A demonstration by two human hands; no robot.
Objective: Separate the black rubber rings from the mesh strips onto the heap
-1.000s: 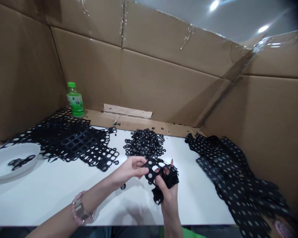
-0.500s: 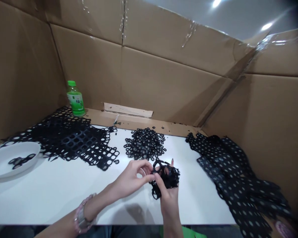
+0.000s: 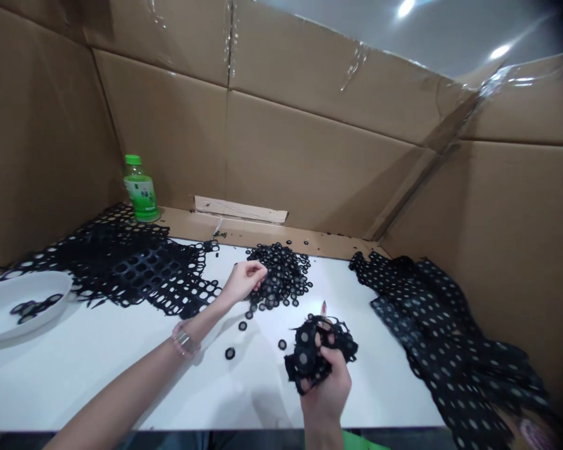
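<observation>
In the head view my right hand [image 3: 335,372] is wrapped around a crumpled black perforated sheet [image 3: 304,359], its thumb pressing on the near side. Pale discs fill some of the sheet's holes. Farther left, my left hand [image 3: 244,280] is closed at the left edge of a pile of black rings [image 3: 284,272]. Its fingers are curled together, and what they hold, if anything, is hidden. Loose rings lie between the hands, among them one ring [image 3: 229,354] toward the front and another [image 3: 282,344] beside the sheet.
Black hole-punched netting [image 3: 154,265] spreads over the left. A white bowl [image 3: 59,280] with several black pieces stands at the left edge. Behind is a green bottle [image 3: 141,194]. Dotted black sheets [image 3: 431,319] cover the right side. Cardboard walls [image 3: 309,150] enclose the white table [image 3: 380,387].
My left hand has left the sheet and moved up and left to the ring pile. Several loose rings now lie on the table in front. My right hand keeps the sheet, shifted slightly.
</observation>
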